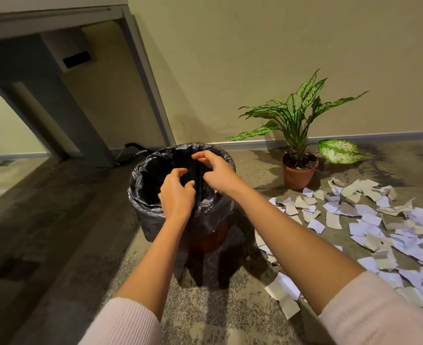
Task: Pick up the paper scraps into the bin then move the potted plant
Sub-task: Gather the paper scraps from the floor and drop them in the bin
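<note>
A round bin (145,215) lined with a black plastic bag stands on the floor in front of me. Both my hands hover over its mouth. My left hand (176,192) has loosely spread, curled fingers and holds nothing. My right hand (217,174) is just beyond it, fingers spread and empty. A few pale scraps show inside the bag near my left wrist. Several white and beige paper scraps (369,220) lie scattered on the floor to the right. A potted plant (300,170) with green-and-white leaves in a terracotta pot stands by the wall beyond the scraps.
A grey desk (56,11) with angled legs stands at the back left, with a dark cable on the floor beside it. A wall with a grey skirting board runs behind the bin and plant. The floor is speckled grey carpet.
</note>
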A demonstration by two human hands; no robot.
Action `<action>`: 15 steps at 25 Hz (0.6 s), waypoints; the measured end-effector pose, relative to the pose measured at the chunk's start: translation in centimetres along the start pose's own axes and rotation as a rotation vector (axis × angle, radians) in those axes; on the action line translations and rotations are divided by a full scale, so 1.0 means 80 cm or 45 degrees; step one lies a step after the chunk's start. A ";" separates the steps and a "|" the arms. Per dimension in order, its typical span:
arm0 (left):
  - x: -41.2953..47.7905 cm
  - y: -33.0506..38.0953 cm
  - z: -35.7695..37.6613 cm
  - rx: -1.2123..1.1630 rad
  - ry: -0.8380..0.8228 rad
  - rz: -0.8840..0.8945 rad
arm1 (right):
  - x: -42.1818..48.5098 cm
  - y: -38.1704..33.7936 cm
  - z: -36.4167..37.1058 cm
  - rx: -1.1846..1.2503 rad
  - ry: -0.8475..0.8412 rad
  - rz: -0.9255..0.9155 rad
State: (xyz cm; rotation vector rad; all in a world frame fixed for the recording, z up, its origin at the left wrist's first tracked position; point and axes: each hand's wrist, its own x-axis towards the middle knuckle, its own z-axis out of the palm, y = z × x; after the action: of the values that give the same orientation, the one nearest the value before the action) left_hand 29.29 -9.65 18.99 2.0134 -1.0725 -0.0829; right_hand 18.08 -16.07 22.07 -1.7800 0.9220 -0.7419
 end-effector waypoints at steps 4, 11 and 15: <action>-0.008 0.012 -0.002 -0.011 0.034 0.086 | -0.008 0.006 -0.018 0.160 0.166 -0.018; -0.058 0.090 0.043 -0.118 -0.070 0.440 | -0.053 0.053 -0.085 0.041 0.314 0.040; -0.107 0.111 0.093 -0.122 -0.235 0.489 | -0.103 0.094 -0.132 -0.077 0.379 0.152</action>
State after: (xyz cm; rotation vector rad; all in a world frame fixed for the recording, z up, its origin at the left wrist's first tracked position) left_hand 15.04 -10.87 17.73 1.7077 -1.5255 -0.1168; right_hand 3.26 -16.02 18.11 -1.6760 1.2486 -0.9256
